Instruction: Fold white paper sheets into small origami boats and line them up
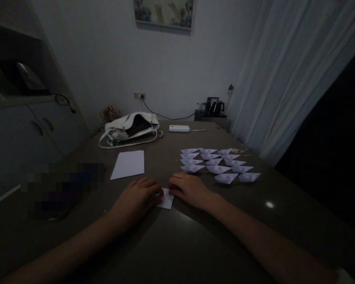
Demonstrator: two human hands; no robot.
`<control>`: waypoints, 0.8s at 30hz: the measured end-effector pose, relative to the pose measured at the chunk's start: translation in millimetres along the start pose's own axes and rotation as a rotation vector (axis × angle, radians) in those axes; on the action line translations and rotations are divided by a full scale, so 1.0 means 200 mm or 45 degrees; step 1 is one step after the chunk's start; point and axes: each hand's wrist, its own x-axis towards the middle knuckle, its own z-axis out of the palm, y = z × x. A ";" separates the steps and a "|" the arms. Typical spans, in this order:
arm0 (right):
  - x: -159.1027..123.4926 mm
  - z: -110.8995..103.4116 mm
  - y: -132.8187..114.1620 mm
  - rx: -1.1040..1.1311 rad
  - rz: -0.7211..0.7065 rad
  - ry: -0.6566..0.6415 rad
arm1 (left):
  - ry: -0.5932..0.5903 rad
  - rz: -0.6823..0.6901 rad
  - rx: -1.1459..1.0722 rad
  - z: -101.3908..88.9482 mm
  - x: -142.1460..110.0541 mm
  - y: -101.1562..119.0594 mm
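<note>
A small folded piece of white paper (167, 200) lies on the dark table between my two hands. My left hand (142, 196) has its curled fingers on the paper's left side. On its upper right edge rest the bent fingertips of my right hand (191, 189). Both hands are closed at the paper, and their fingers partly cover it. Beyond my right hand stand several folded paper boats (218, 169) in rough rows. A stack of white paper sheets (128, 163) lies past my left hand.
At the back of the table (177, 244) sit a white handbag (133, 127) and a white power strip (179, 128) with a cord. A black kettle (217, 107) stands on a small stand by the curtain (263, 79). A blurred patch (66, 189) covers something at left.
</note>
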 end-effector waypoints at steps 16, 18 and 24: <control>-0.02 -0.04 -0.05 0.237 0.007 -0.089 | -0.028 -0.004 0.085 -0.01 0.00 -0.01; -0.02 -0.01 -0.07 0.230 0.056 -0.080 | -0.032 -0.011 0.085 -0.01 0.00 0.00; -0.02 -0.01 -0.04 0.197 0.186 -0.112 | -0.035 -0.020 0.074 -0.02 0.00 0.00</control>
